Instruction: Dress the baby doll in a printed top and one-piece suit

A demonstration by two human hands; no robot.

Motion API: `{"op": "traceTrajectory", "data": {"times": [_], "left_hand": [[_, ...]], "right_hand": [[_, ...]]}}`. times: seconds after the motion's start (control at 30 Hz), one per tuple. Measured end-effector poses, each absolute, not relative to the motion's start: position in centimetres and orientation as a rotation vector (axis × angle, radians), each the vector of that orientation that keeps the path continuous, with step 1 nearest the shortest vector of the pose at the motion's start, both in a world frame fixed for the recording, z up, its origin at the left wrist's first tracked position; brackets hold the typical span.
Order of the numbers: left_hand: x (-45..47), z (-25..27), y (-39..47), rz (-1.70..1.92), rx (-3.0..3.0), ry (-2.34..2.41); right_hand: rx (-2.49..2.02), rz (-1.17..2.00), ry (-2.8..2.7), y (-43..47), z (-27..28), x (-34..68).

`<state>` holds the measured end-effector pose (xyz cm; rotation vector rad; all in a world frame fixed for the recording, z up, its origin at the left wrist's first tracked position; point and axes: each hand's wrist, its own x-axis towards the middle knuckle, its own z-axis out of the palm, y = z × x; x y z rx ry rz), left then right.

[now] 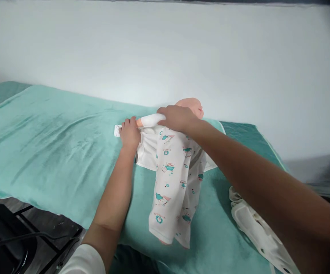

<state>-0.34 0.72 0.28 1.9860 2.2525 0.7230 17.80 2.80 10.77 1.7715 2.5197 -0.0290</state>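
A baby doll lies on a green blanket, its pinkish head [192, 103] toward the wall. White trousers [169, 182] with a teal and pink print cover its legs, which point toward me. A white top [147, 154] is spread beneath its body. The doll's arm [150, 120], white with a pinkish end, stretches to the left. My left hand [130, 133] is closed on the top's sleeve [117, 130] by the arm's end; the printed cuff sticks out past my fingers. Curled round the upper part of the arm is my right hand [176, 117], which hides the doll's chest.
The green blanket [53, 144] covers the bed, which stands against a white wall [165, 49]. At the lower right, partly behind my right forearm, lies a crumpled white garment [253, 224] with dark snaps. A black chair [8, 232] and a cable are at the lower left.
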Motion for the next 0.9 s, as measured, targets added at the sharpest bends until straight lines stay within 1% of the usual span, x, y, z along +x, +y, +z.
{"op": "traceTrajectory", "data": {"times": [0.07, 0.17, 0.23, 0.3, 0.4, 0.47, 0.53, 0.6, 0.73, 0.83, 0.9], "left_hand": [[0.2, 0.3, 0.9, 0.718, 2.151, 2.222], [1.1, 0.3, 1.3, 0.651, 2.393, 2.012], [1.5, 0.2, 1.5, 0.617, 2.446, 1.930], [1.5, 0.0, 1.6, 0.616, 2.427, 1.968], [1.0, -0.1, 1.6, 0.627, 2.378, 2.056], [0.7, -0.3, 1.5, 0.616, 2.338, 2.094], [0.5, -0.4, 1.5, 0.602, 2.306, 2.123], [0.4, -0.6, 1.6, 0.616, 2.283, 2.141], [0.5, -0.2, 1.2, 0.797, 2.214, 2.012], [1.5, 1.3, -0.2, 1.097, 2.164, 1.707], [3.0, 2.7, -1.5, 1.214, 2.171, 1.473]], "right_hand": [[1.748, -0.052, 2.563, 2.9, 9.6, 16.6], [1.755, -0.093, 2.610, 2.8, 8.2, 15.3], [1.815, -0.153, 2.660, 2.2, 7.7, 15.6], [1.926, -0.248, 2.762, 1.1, 7.2, 17.2], [2.255, -0.371, 2.921, -1.0, 5.5, 21.4], [2.616, -0.298, 2.918, -2.1, 3.4, 24.6], [2.836, -0.267, 2.761, -2.7, 1.0, 27.1], [2.926, -0.189, 2.581, -2.8, -0.9, 28.6], [2.897, -0.027, 2.371, -2.2, -2.1, 29.3], [2.956, -0.013, 2.245, -1.6, -1.5, 29.7], [3.052, -0.062, 2.156, -1.4, -1.2, 30.2]]}}
